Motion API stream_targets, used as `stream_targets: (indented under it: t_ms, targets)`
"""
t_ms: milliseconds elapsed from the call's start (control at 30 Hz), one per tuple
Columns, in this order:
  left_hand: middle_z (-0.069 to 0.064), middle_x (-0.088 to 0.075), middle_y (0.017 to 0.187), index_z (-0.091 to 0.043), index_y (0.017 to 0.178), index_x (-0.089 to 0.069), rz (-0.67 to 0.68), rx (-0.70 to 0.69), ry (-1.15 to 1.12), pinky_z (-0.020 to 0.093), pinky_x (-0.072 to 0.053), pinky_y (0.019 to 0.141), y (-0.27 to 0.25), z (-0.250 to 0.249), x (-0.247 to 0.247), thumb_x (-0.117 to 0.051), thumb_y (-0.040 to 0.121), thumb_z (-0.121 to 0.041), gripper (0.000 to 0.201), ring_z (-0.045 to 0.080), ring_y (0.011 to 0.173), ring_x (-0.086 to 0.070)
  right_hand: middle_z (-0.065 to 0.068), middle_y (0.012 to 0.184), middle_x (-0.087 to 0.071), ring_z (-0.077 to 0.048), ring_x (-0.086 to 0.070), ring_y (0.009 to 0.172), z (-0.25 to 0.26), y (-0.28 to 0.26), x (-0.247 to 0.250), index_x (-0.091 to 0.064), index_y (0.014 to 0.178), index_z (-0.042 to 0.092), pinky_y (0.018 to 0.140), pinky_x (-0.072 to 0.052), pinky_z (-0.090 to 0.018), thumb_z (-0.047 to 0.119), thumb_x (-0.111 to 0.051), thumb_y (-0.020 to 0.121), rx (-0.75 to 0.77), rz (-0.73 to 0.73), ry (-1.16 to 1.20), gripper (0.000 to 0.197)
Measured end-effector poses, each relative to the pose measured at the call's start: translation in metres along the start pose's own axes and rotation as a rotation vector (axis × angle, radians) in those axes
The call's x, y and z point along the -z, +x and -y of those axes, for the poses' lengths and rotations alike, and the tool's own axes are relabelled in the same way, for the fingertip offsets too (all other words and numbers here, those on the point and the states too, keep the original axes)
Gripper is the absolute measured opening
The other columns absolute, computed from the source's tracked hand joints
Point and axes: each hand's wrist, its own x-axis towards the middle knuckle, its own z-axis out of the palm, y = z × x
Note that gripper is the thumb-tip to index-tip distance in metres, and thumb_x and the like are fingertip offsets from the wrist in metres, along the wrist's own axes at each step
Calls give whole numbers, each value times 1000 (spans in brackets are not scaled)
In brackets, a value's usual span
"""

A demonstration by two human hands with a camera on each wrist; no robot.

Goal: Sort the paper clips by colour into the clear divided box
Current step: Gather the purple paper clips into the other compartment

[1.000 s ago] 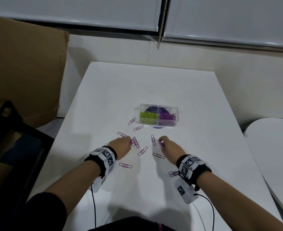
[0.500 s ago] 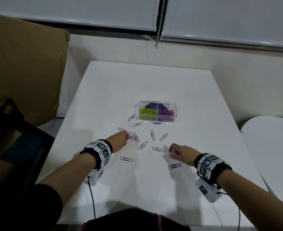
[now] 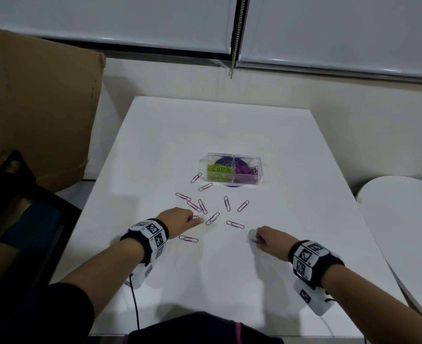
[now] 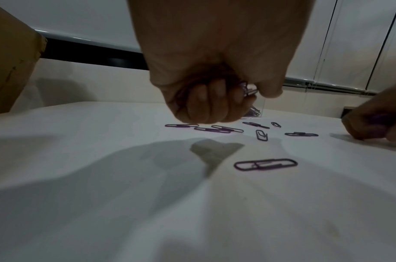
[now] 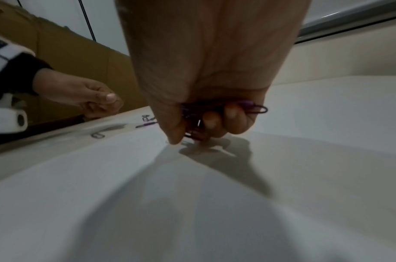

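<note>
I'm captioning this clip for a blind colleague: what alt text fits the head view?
Two hands gather purple paper clips scattered on a white table: the left hand and right hand each hold some. Beyond them, a clear divided box holds green clips on the left, purple on the right.

Head view dim, even overhead light; straight edges bow toward corners. Wrist views darker, grainy, soft near lens. Broad grey shadows fall on tabletop (image 4: 103, 195) beneath each hand. Right wrist view motion-blurred at left edge.
</note>
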Motion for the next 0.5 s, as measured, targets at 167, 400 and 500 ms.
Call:
stream_targets:
  t_ms: [167, 400, 500]
  targets:
    - [3, -56, 76, -13, 80, -52, 3, -16, -7, 27, -38, 59, -6, 4, 6, -27, 101, -38, 40, 18, 59, -49, -9, 84, -54, -22, -49, 72, 11, 5, 16, -34, 96, 16, 68, -37, -28, 18, -40, 95, -18, -110, 200, 6]
    - [7, -64, 101, -19, 109, -51, 35, -115, 80, 30, -41, 76, -10, 10, 1, -33, 99, -38, 28, 25, 88, -57, 2, 70, -52, -15, -50, 52, 27, 29, 22, -47, 99, 18, 52, -40, -23, 4, -32, 89, -57, -94, 434, 23]
    - [-2, -55, 90, -23, 92, -45, 67, -119, 100, 25, -33, 66, -13, 13, -3, -47, 91, -48, 24, 16, 81, -48, -3, 79, -51, -14, -44, 57, 32, 35, 21, -44, 88, 14, 58, -36, -25, 8, -36, 91, -81, -161, 392, 11]
